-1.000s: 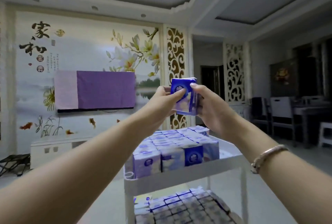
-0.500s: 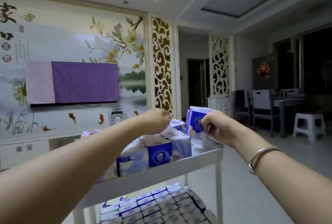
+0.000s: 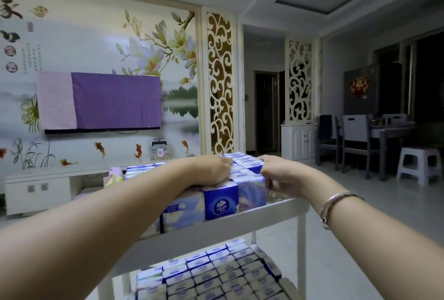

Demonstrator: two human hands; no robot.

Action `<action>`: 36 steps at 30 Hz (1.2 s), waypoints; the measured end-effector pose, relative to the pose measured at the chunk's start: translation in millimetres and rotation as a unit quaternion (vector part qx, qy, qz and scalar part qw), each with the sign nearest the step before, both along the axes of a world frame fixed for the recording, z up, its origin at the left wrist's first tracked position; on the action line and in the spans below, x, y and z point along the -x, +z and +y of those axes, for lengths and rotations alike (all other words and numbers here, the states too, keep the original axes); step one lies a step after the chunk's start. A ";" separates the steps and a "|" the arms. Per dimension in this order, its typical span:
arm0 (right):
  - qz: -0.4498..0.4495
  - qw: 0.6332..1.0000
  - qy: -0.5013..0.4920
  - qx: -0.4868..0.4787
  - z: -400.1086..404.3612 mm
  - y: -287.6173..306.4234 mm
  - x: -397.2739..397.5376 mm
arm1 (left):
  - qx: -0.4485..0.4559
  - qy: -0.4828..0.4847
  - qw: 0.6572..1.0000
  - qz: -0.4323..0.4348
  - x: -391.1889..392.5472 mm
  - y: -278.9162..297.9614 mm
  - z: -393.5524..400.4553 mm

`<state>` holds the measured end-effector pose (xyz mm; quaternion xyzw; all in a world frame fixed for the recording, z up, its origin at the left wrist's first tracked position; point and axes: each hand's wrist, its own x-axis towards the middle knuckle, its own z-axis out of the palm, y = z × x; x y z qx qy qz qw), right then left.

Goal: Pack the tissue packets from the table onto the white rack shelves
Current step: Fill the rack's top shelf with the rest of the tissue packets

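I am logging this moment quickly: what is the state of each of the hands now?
Left hand: on top of the tissue packets of the upper shelf; grip cannot be told.
Right hand: fingers curled at the packets' right side; grip cannot be told.

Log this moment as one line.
left hand: on packets | right hand: at packet row's side | top shelf: packed | lower shelf: packed

The tissue packets (image 3: 221,206) are small blue-and-white blocks with a round white logo on the dark-blue end face; on the top shelf (image 3: 276,215) of the white rack (image 3: 301,246) they stand packed tight in rows, the front ones facing the camera; the lower shelf (image 3: 287,284) carries another dense layer of packets (image 3: 216,273), tops upward, in neat rows.
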<state>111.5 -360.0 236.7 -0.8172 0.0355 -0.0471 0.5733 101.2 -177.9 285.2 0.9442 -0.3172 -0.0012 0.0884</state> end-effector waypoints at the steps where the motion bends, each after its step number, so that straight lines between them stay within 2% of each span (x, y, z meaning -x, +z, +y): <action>1: 0.000 1.000 -0.012 0.007 0.2 0.2 0.9 | 0.005 -0.001 1.000 -0.002 0.8 0.6 -0.3; 5: -0.034 0.995 -0.076 0.047 6.7 8.9 15.1 | 0.016 0.003 1.000 -0.015 4.2 6.0 5.7; 9: -0.146 0.978 -0.101 0.112 32.1 38.4 43.1 | 0.081 0.002 0.997 -0.015 7.3 17.4 37.9; 14: -0.212 0.964 0.008 0.160 128.4 65.8 75.4 | 0.167 0.033 0.984 -0.047 13.4 16.9 119.2; 18: -0.223 0.954 0.102 0.172 233.0 70.1 68.2 | 0.263 0.098 0.958 -0.055 9.0 -3.7 215.5; 21: -0.218 0.950 0.146 0.166 314.6 61.8 50.7 | 0.292 0.164 0.940 -0.061 12.5 -29.3 299.6; 28: -0.140 0.948 0.217 0.186 472.6 -26.3 -1.7 | 0.303 0.350 0.886 -0.030 20.2 -148.2 478.5; 33: -0.070 0.949 0.228 0.207 530.0 -109.5 -57.3 | 0.333 0.420 0.844 0.000 -1.1 -218.9 542.4; 36: -0.058 0.947 0.231 0.215 550.2 -148.8 -93.0 | 0.321 0.439 0.839 -0.008 -37.7 -249.7 568.1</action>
